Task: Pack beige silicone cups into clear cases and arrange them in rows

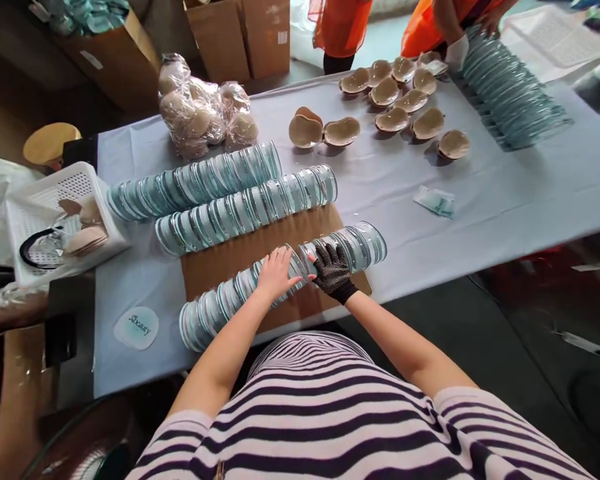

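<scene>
A row of nested clear plastic containers [225, 303] lies on its side in front of me, along the near edge of a brown cardboard sheet [250, 247]. My left hand [277, 272], bare, is curled over this row near its middle. My right hand [333, 270], in a black dotted glove with bare fingertips, grips the right-hand section [367, 243]. A small gap parts the two sections between my hands. Behind lie two more such rows, a middle one [250, 210] and a far one [195, 180]. My palms hide the containers under them.
Beige bra cups [393, 120] lie spread at the back, by a plastic-wrapped bundle [200, 113]. A white basket [100, 200] stands left, near a "Sbeauty" card [137, 328]. A small packet [434, 201] lies right. A co-worker's gloved hand [457, 53] is beside another container stack [515, 93].
</scene>
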### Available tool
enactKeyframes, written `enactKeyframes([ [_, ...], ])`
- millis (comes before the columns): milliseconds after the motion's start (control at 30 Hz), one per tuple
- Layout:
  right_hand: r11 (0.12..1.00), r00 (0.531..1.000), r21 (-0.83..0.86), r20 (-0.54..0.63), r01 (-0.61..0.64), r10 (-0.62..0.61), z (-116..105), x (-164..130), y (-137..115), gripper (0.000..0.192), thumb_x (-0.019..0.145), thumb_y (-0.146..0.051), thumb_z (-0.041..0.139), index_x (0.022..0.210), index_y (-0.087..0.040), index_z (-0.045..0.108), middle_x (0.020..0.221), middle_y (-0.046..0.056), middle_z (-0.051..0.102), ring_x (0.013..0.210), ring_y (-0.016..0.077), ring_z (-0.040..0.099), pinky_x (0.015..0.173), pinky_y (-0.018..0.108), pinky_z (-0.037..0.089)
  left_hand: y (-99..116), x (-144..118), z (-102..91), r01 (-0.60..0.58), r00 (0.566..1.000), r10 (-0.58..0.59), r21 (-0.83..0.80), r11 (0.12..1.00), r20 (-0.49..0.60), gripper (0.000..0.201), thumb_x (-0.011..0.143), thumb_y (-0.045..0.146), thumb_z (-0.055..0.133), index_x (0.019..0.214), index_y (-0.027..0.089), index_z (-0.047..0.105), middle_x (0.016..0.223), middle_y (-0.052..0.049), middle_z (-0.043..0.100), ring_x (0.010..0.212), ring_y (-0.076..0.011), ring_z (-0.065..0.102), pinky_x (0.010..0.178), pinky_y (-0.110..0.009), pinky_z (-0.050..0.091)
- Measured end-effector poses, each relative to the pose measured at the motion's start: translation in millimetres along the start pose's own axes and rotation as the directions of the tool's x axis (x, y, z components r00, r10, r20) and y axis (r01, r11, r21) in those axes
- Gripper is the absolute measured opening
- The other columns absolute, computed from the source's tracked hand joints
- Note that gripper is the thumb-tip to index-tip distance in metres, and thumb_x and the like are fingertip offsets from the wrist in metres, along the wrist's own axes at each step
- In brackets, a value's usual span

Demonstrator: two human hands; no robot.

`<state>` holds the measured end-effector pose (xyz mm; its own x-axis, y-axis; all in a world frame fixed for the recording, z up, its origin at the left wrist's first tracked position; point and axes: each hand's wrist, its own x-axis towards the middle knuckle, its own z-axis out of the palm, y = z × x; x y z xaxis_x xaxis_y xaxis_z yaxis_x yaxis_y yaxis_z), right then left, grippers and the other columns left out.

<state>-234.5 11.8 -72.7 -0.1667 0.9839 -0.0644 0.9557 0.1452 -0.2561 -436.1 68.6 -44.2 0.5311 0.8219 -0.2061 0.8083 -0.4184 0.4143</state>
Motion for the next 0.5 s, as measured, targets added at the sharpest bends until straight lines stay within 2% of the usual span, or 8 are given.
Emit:
enactKeyframes([
  [167, 0.992, 0.995, 0.074, -0.004, 0.098, -0.098, -1, 0, 2, 0.056, 0.096, -0.051, 0.044, 0.143, -0.021, 0.051, 0.152, 0.016, 0.042, 0.143, 0.0353, 0.029, 0.115, 0.062, 0.015, 3, -9, 2.4, -0.080, 0.996, 0.076, 0.069, 0.994, 0.055, 0.084, 0.080, 0.049, 0.066, 0.153, 0.022, 0.034, 0.159, -0.013, 0.032, 0.149, -0.0330, 0.024, 0.122, -0.051, 0.017],
  [333, 0.945, 0.953, 0.130, -0.006, 0.301, -0.303, -11, 7, 26, 0.054, 0.094, -0.050, 0.047, 0.139, -0.020, 0.055, 0.150, 0.016, 0.046, 0.144, 0.0353, 0.029, 0.115, 0.062, 0.016, -6, -10, -1.4, -0.107, 0.990, 0.096, 0.096, 0.990, 0.107, 0.082, 0.080, 0.048, 0.065, 0.152, 0.023, 0.035, 0.160, -0.011, 0.033, 0.149, -0.0316, 0.025, 0.121, -0.050, 0.021],
  [400, 0.934, 0.942, 0.135, 0.003, 0.331, -0.335, -18, 11, 32, 0.054, 0.093, -0.050, 0.048, 0.138, -0.020, 0.055, 0.147, 0.016, 0.049, 0.143, 0.0347, 0.029, 0.115, 0.060, 0.019, -10, -10, -0.7, -0.114, 0.988, 0.103, 0.095, 0.989, 0.116, 0.081, 0.079, 0.046, 0.066, 0.152, 0.026, 0.036, 0.160, -0.009, 0.033, 0.149, -0.0308, 0.026, 0.121, -0.050, 0.022],
  [500, 0.927, 0.935, 0.126, -0.013, 0.353, -0.355, -22, 14, 27, 0.052, 0.093, -0.050, 0.049, 0.136, -0.021, 0.056, 0.141, 0.014, 0.054, 0.140, 0.0341, 0.034, 0.115, 0.059, 0.021, -8, -7, 5.0, -0.124, 0.988, 0.114, 0.096, 0.988, 0.104, 0.077, 0.081, 0.043, 0.064, 0.151, 0.028, 0.037, 0.159, -0.008, 0.034, 0.149, -0.0292, 0.026, 0.121, -0.049, 0.022],
])
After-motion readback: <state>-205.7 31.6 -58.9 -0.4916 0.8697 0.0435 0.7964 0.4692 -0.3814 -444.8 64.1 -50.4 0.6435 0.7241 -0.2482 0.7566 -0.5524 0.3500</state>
